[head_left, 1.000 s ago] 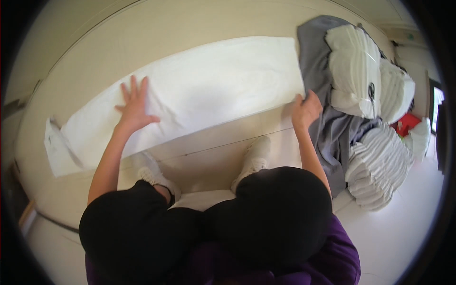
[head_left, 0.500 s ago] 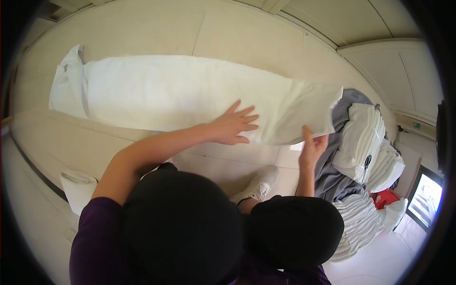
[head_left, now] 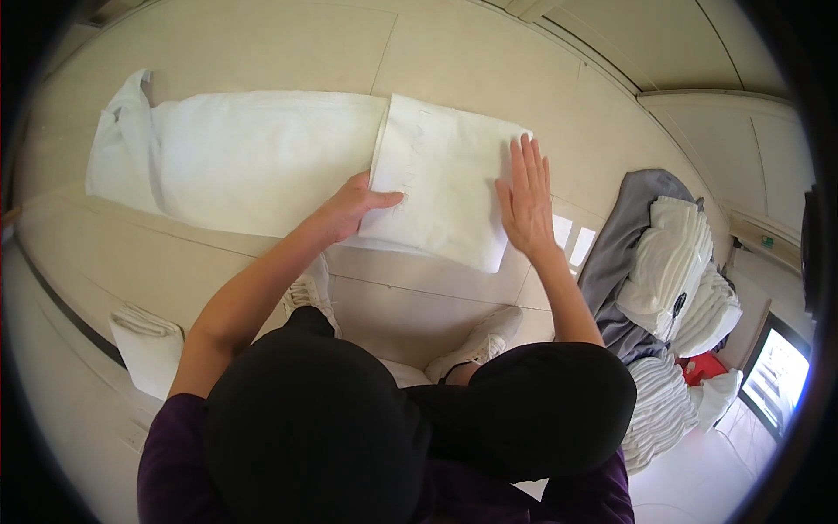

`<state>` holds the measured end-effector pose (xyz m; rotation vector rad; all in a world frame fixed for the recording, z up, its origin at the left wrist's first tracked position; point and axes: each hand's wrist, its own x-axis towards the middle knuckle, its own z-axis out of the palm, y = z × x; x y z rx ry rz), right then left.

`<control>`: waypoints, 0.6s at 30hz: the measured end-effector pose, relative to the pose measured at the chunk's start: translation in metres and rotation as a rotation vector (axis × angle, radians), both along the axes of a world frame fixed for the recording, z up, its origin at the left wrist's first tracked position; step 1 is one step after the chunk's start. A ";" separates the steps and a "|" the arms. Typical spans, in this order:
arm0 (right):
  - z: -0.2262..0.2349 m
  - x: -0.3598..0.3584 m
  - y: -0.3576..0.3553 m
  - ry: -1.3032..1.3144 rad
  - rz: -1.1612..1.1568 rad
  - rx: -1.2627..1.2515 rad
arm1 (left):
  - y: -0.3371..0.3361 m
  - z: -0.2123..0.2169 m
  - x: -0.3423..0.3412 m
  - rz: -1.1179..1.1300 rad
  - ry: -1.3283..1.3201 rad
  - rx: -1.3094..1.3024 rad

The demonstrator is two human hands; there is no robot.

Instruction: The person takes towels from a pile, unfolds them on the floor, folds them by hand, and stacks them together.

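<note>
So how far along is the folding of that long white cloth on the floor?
One fold looks done: the right end of the white cloth is turned over into a doubled panel. In hand: the left hand presses the panel's near left edge, and the right hand lies flat on its right side. Left: the long left stretch lies unfolded. A folded cloth sits by the left knee, with a cloth pile to the right.

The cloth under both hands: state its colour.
White, plain; the cloth shows best in the head view.
</note>
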<state>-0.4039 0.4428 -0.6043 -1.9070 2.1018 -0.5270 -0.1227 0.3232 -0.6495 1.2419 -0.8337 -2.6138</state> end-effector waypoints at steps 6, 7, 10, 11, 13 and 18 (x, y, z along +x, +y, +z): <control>-0.043 -0.007 -0.023 0.279 0.075 0.243 | 0.010 0.010 0.007 0.025 -0.081 -0.062; -0.043 -0.001 -0.022 0.252 0.088 0.156 | 0.006 0.010 0.005 -0.012 -0.058 -0.101; -0.035 0.026 -0.009 0.299 0.160 0.154 | -0.011 0.003 -0.011 0.090 -0.149 -0.299; -0.033 0.039 0.001 0.237 0.313 0.220 | -0.022 -0.001 -0.019 0.098 -0.158 -0.295; -0.035 0.063 0.021 0.196 0.441 0.272 | -0.043 -0.008 -0.036 0.039 -0.400 -0.737; -0.056 0.050 0.036 0.079 0.069 -0.048 | -0.065 -0.011 -0.057 -0.098 -0.765 -1.186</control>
